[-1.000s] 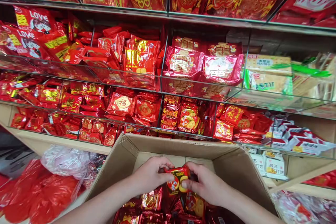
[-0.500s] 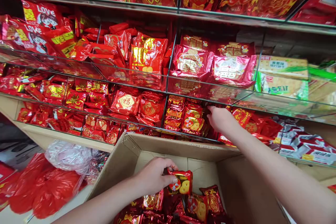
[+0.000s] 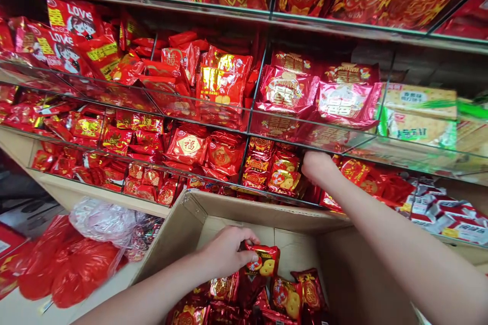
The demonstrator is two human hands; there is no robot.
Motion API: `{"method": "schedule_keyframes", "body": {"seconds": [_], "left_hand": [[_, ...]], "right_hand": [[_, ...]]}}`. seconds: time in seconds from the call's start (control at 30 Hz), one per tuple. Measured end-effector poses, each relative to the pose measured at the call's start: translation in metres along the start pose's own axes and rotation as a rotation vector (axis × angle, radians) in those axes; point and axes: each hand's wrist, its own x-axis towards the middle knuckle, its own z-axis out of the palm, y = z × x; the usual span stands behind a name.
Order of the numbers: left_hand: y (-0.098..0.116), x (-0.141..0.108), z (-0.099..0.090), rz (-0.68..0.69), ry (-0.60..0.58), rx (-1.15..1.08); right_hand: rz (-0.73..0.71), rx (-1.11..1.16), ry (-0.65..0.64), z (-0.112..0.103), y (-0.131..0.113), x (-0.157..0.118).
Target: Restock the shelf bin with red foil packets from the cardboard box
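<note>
My left hand is closed on a small red biscuit packet, thumb in front, inside an open cardboard box. Below it, similar shiny red packets lie loosely in the box. My right hand reaches over the box into a lower shelf compartment, beside stacked red and gold biscuit packets. Its fingers are hidden inside the compartment, so what they touch does not show.
Clear dividers and front panels split the shelves into compartments of red packets. Pale green-edged cracker packs sit at the right, above white and red packs. Red plastic bags lie left of the box.
The shelf view has shifted slightly to the right. My right hand sits a little deeper in the compartment, its fingers now out of sight. My left hand still holds the packet.
</note>
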Motion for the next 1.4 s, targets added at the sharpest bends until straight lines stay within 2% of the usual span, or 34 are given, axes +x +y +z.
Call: {"method": "schedule_keyframes", "body": {"seconds": [0.17, 0.33, 0.5, 0.7, 0.87, 1.1, 1.27, 1.4], "left_hand": [[0.005, -0.003, -0.003, 0.021, -0.019, 0.011], [0.007, -0.004, -0.001, 0.052, -0.034, 0.022], [0.006, -0.006, 0.001, 0.061, -0.027, 0.052], [0.005, -0.009, -0.001, 0.063, -0.014, 0.062], [0.006, -0.009, -0.002, 0.064, 0.006, 0.027], [0.01, -0.005, -0.006, 0.052, 0.045, -0.059], [0.01, -0.006, -0.005, 0.035, 0.045, -0.094], [0.007, -0.005, -0.003, 0.05, 0.072, -0.16]], "right_hand": [[0.143, -0.057, 0.121, -0.01, 0.013, -0.044], [0.148, -0.025, 0.026, -0.004, 0.029, -0.068], [0.148, 0.016, 0.0, 0.014, 0.027, -0.066], [0.14, -0.084, 0.058, 0.024, 0.025, -0.062], [0.147, -0.045, 0.121, 0.028, 0.027, -0.059], [0.212, 0.051, 0.205, 0.025, 0.027, -0.056], [0.171, 0.001, 0.167, 0.02, 0.028, -0.058], [0.18, -0.034, 0.155, 0.007, 0.037, -0.064]]}}
